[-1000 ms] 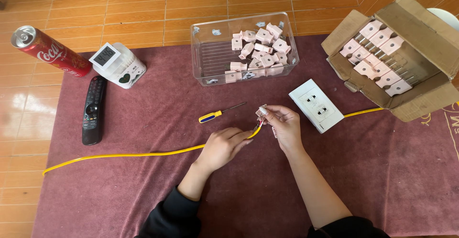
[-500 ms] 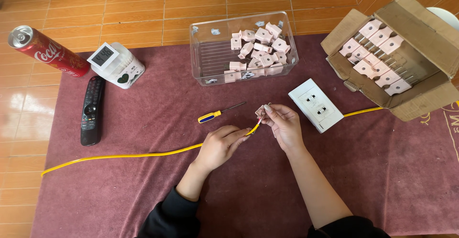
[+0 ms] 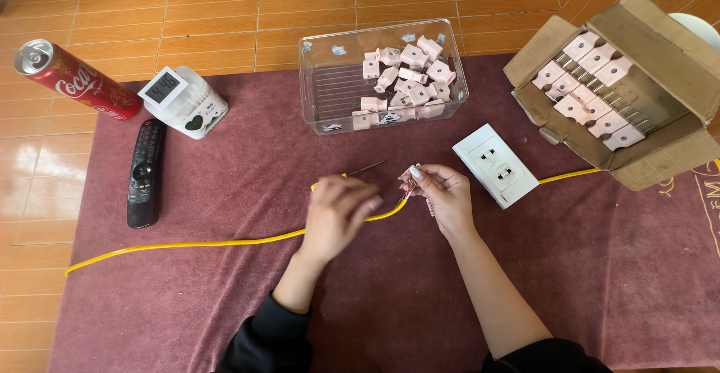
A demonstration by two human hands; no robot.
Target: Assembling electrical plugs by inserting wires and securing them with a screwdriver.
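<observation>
You had one yellow cable [image 3: 225,242] in front of you, running across the maroon mat [image 3: 187,298] from the left edge, up to your hands and then on behind the one white double socket plate [image 3: 496,164] toward the cardboard box [image 3: 660,65]. One screwdriver [image 3: 360,170] lay just beyond your left hand, its metal shaft showing and its yellow handle mostly hidden. One clear plastic bin [image 3: 330,80] held a loose heap of pink plugs [image 3: 409,73], more than a dozen, too tumbled to count exactly. The box held about eight more pink plugs laid in two rows with their pins out. On the left side stood one red drink can [image 3: 75,80] on its side on the floor tiles, one small white digital clock [image 3: 184,99] and one black remote control [image 3: 142,170].

Your right hand [image 3: 444,197] was closed, its fingertips pinching one small pink plug part [image 3: 412,173] at the cable's end, with the bared wire tips just below it. It was lifted a little off the mat, palm turned inward, forearm coming in from the lower right. Your left hand [image 3: 341,212] was blurred with motion, back up, fingers curled loosely over the cable just beside the screwdriver; I cannot tell whether it was gripping anything. Both hands were near each other at the middle of the mat, dark sleeves pushed up at the elbows.
</observation>
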